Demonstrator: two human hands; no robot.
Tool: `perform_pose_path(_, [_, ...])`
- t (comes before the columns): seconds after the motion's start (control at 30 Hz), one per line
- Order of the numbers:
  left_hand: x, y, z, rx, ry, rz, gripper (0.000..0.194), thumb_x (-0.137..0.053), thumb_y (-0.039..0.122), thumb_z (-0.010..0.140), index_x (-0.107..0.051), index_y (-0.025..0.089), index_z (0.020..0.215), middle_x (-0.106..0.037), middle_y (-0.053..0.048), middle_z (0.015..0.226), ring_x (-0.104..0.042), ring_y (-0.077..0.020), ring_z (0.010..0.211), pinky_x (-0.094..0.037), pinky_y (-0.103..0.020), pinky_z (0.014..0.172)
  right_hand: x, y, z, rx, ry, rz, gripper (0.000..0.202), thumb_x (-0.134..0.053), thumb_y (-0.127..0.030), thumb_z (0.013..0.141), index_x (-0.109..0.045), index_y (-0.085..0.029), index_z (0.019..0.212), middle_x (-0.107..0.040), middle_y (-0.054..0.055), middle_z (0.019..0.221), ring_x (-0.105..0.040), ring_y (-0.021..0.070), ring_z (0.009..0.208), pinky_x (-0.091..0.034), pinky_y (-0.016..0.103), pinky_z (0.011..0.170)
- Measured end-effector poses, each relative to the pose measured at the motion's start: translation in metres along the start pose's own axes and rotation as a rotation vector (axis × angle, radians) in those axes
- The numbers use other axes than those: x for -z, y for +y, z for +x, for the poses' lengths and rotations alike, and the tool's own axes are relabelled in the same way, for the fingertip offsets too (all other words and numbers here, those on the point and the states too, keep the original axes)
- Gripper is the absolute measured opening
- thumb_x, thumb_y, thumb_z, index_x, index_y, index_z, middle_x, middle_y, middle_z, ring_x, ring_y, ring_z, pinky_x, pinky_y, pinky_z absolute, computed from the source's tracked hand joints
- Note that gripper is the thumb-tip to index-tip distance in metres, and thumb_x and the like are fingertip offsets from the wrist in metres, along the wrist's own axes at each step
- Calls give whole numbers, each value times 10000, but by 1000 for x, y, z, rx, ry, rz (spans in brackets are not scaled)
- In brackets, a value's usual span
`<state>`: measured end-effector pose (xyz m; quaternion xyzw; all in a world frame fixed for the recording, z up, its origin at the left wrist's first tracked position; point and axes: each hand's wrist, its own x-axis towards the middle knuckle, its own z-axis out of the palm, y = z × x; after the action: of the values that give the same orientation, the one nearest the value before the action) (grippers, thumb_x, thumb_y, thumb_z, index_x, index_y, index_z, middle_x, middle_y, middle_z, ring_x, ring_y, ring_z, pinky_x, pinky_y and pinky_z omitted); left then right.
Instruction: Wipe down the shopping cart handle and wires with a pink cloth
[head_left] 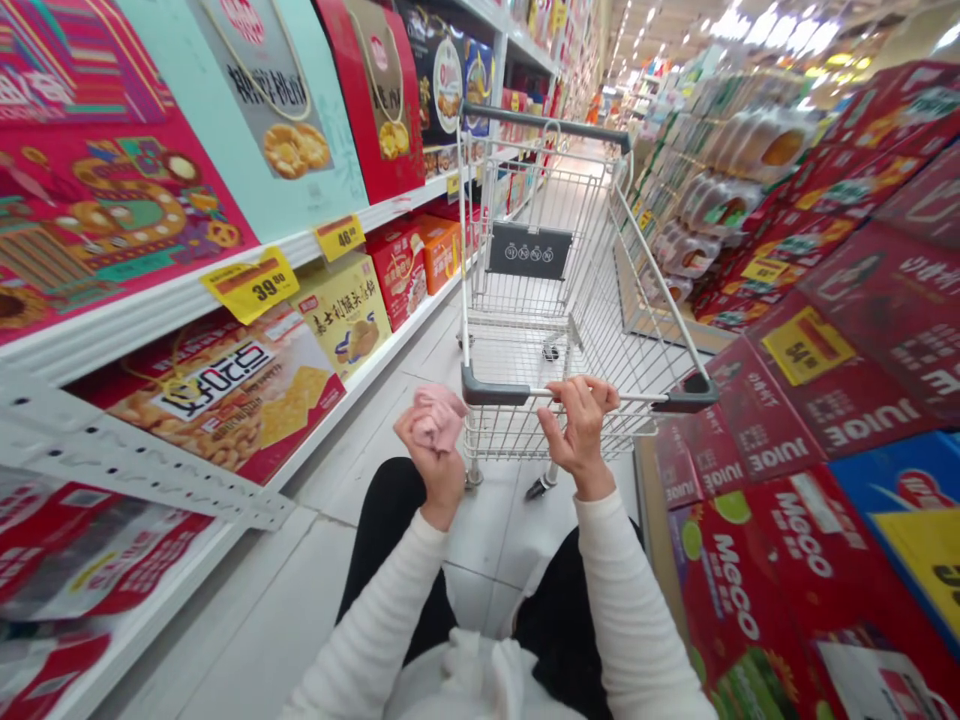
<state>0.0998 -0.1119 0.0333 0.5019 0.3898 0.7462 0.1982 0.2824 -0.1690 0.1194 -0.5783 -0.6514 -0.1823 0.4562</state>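
My left hand [439, 470] is closed around a crumpled pink cloth [436, 418], just left of the cart's near corner. A wire shopping cart [529, 250] stands right ahead, its dark handle bar [544, 118] at the far end and a dark plaque on the child-seat flap. My right hand [579, 425] hooks its fingers over the cart's near rim, between two grey corner bumpers, with the thumb apart on the near side. No goods show in the wire basket.
On the left, a white shelf [172, 290] carries boxed biscuits and gift boxes with yellow price tags. Stacked red drink cartons [795, 400] line the right side closely. Wrapped bottle packs [720, 190] stand farther along. Light tiles [300, 590] cover the aisle floor.
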Motion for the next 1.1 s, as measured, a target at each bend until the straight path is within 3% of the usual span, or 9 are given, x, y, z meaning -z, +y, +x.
perform_pose_path(0.07, [-5,-7,17,90,-56,-41,311,-648,195,850,-534,246,1135,-549,-23,1118,-583,-178,1079,-462,-373,1066,1,6,0,6,21,9,309,-409,-480,988,-611,-247,977,-575,22,786,-523,271,982,-263,436,936])
perform_pose_path(0.13, [-10,-10,17,126,-228,-63,271,-660,233,859,-552,239,1107,-562,-36,1133,-584,-195,1129,-462,-386,1080,3,10,-1,4,34,13,295,-427,-477,982,-608,-245,966,-573,20,782,-527,271,985,-261,436,939])
perform_pose_path(0.37, [0,-2,-51,-59,-503,83,187,-649,196,880,-654,254,1058,-571,-61,1147,-569,-243,1178,-475,-472,1072,10,21,-1,-48,35,9,275,-440,-464,963,-603,-246,926,-561,23,771,-521,276,976,-275,446,942])
perform_pose_path(0.57, [1,-9,-23,109,-323,70,256,-687,193,855,-609,240,1094,-542,-49,1122,-581,-223,1149,-475,-439,1087,14,31,-1,-41,47,13,261,-449,-463,957,-594,-250,919,-552,18,776,-525,272,967,-288,446,940])
perform_pose_path(0.7, [-11,-5,-47,80,-455,37,222,-651,166,865,-627,244,1072,-519,-63,1167,-556,-231,1216,-452,-462,1134,14,33,-1,-46,42,14,252,-457,-464,950,-591,-252,926,-568,19,797,-531,274,986,-290,445,944])
perform_pose_path(0.83, [-4,-6,-86,35,-640,28,192,-616,152,879,-644,248,1042,-524,-66,1142,-560,-240,1206,-483,-487,1096,16,35,-1,-34,52,16,257,-450,-468,952,-585,-252,922,-563,13,786,-529,267,968,-290,437,936])
perform_pose_path(0.9, [3,-15,-87,115,-575,29,196,-632,164,871,-629,248,1047,-518,-59,1140,-569,-241,1199,-476,-493,1102,17,35,0,-30,46,21,257,-450,-470,953,-584,-251,929,-558,9,781,-531,263,961,-290,433,933])
perform_pose_path(1.0, [7,-33,-71,271,-347,69,278,-698,199,830,-595,254,1081,-498,-56,1169,-550,-247,1239,-433,-481,1148,17,35,1,-32,44,29,257,-455,-471,950,-587,-251,930,-558,6,781,-533,259,956,-290,430,930])
perform_pose_path(1.1, [3,-42,-70,340,-354,52,282,-670,169,807,-590,253,1063,-497,-46,1149,-537,-232,1245,-400,-475,1179,15,33,0,-24,63,40,250,-462,-467,950,-586,-250,925,-556,5,780,-531,260,961,-287,431,934])
